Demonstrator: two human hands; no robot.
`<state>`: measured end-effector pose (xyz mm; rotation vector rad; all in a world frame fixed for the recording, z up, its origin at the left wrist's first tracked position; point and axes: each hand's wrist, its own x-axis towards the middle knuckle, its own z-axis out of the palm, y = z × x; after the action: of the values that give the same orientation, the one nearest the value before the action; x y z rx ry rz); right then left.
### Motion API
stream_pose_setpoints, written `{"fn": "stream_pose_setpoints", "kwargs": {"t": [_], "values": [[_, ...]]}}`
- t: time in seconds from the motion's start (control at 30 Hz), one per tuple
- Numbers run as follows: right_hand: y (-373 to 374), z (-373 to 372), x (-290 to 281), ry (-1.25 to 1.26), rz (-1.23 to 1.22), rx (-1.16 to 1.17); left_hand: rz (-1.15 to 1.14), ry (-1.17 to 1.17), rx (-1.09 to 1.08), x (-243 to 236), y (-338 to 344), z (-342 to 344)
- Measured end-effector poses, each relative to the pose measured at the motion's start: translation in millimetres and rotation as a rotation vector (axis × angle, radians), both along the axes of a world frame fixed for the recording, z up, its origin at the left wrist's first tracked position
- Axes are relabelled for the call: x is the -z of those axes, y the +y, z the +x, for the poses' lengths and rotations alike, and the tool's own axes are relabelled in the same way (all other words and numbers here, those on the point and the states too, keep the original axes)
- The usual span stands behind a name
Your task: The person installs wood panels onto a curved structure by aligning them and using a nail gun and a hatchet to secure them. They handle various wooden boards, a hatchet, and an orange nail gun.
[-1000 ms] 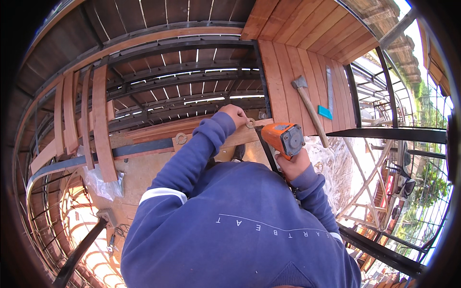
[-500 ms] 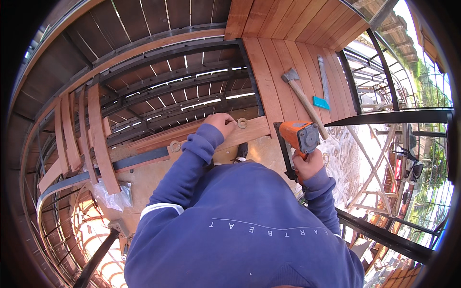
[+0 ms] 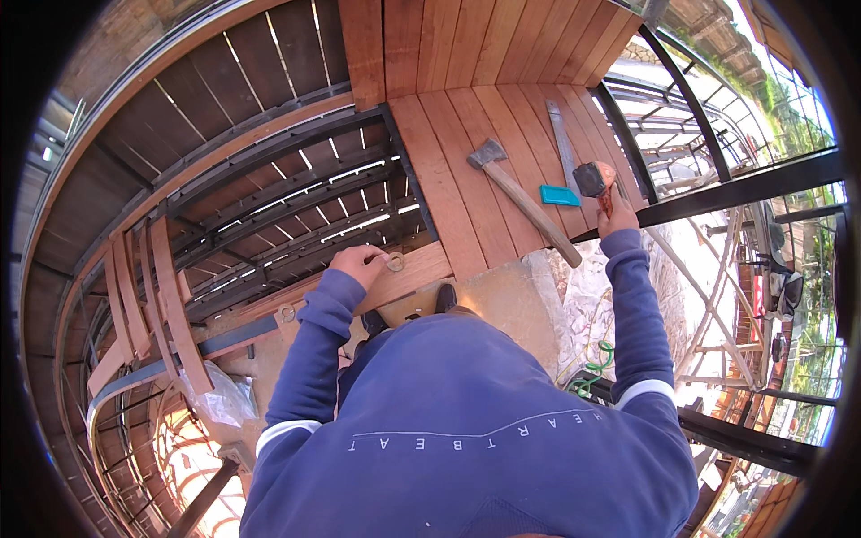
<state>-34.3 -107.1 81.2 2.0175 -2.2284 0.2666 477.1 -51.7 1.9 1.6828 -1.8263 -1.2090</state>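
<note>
My right hand (image 3: 616,213) is wrapped round the handle of an orange and black nail gun (image 3: 594,179). The nail gun is at the right end of a seat of reddish wooden slats (image 3: 439,161); whether it touches the wood I cannot tell. My left hand (image 3: 357,264) is over a loose wooden board (image 3: 413,276) at the seat's near left corner. Its fingers are bent together beside a small tan ring (image 3: 395,261), and what lies under them is hidden. A second such ring (image 3: 286,313) lies farther left.
On the slats lie a wooden-handled axe (image 3: 529,199) and a try square with a turquoise handle (image 3: 560,195). Open black metal framing (image 3: 296,215) runs left of the seat. Several loose boards (image 3: 170,296) lean there above a plastic bag (image 3: 224,394). A green hose (image 3: 592,372) lies at right.
My right hand has carried the nail gun forward and right, from near the board's end to the seat's right end. My left hand stays beside the same ring. The whole view has shifted.
</note>
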Motion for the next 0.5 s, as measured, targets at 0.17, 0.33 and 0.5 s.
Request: {"fn": "stream_pose_setpoints", "kwargs": {"t": [0.17,0.33,0.5], "values": [[-44.1,-81.2,64.3,0.006,0.035,0.085,0.070,-0.059,-0.022,-3.8,-5.6,-8.0],[-70.4,-92.5,92.4,0.070,0.021,0.013,0.137,-0.043,-0.039,2.4,1.6,-3.1],[-80.5,-103.3,103.5,0.046,-0.008,-0.027,0.187,-0.076,-0.009,1.3,-3.6,-4.7]]}}
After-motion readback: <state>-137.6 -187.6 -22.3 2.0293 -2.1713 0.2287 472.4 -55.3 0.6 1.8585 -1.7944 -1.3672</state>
